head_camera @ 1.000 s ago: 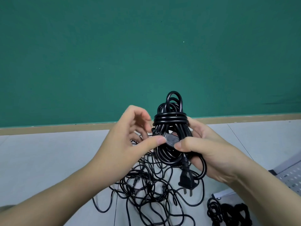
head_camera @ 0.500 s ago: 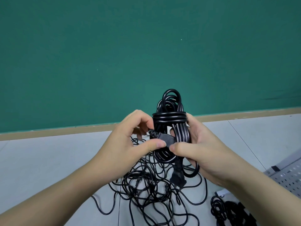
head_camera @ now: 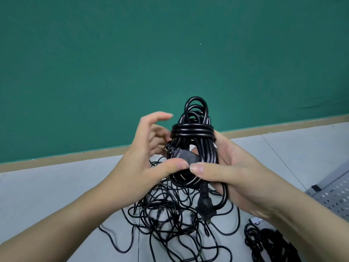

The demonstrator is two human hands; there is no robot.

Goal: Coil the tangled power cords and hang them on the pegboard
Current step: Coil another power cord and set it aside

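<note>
Centre of frame: the right hand point(head_camera: 243, 176) is gripping a coiled black power cord point(head_camera: 194, 148), its thumb lying across the front of the bundle and its fingers curling round the back, mostly hidden by the cord. The coil is being held upright in the air, its top loops standing against the green wall point(head_camera: 113, 63). Several turns of the cord are wrapping horizontally round the bundle just below those loops, binding it.

The left hand point(head_camera: 149, 163) is pinching the cord's connector end point(head_camera: 181, 156) against the front of the coil; its thumb is pressing from below, tip nearly touching the right thumb. The left index finger is lifting free and pointing right above the wrap, and the other fingers are sitting behind the connector, partly hidden.

The cord's wall plug point(head_camera: 204, 205) is hanging below the bundle, prongs pointing downward, just left of the right palm.

Lower centre: a tangle of thinner black cords point(head_camera: 170, 224) is lying on the grey floor point(head_camera: 47, 186), spreading from under the hands toward the bottom edge, with a few small plugs showing among the strands.

Lower right: a second dark coiled cord bundle point(head_camera: 264, 242) is lying beside the right forearm. Right edge: a grey perforated pegboard point(head_camera: 334, 197) is lying flat. A tan baseboard strip point(head_camera: 75, 157) is running between wall and floor.
</note>
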